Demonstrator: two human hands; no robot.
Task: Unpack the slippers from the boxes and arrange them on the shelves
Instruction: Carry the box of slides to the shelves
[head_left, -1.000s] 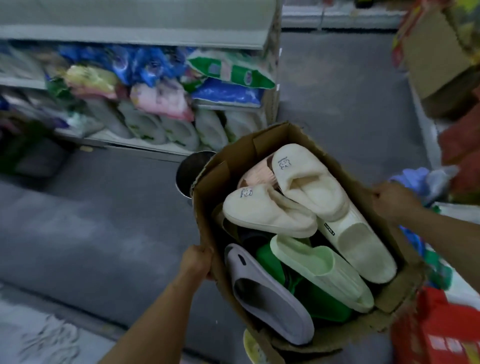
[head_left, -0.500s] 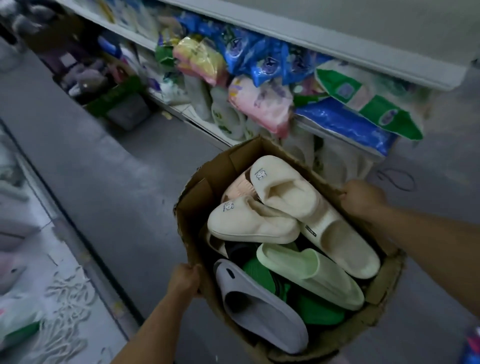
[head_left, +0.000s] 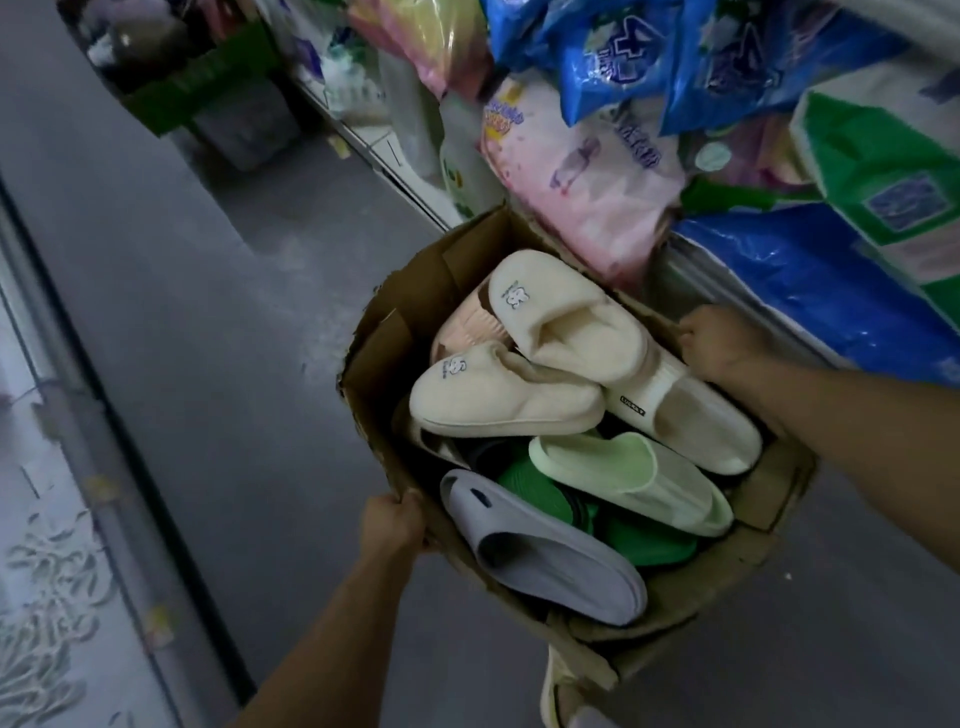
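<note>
Cardboard box (head_left: 410, 291), head view: I log it open-topped over the grey floor (head_left: 208, 312), one hand on each side.
Left hand (head_left: 392, 525): fingers curled over the box's near-left rim.
Right hand (head_left: 719, 345): clamped on the far-right rim.
Inside the box: two cream plush slippers (head_left: 498, 395) on top; pink slipper (head_left: 462, 327) under them by the far wall; white slide (head_left: 701, 421) along the right side; pale green slipper (head_left: 628, 480) mid-box; lavender slipper (head_left: 545, 556) at the near edge; dark green slippers (head_left: 644, 540) lowest.
Beyond the box: shelf (head_left: 727, 291) holding a pink packet (head_left: 576, 171) and blue packets (head_left: 623, 57).
</note>
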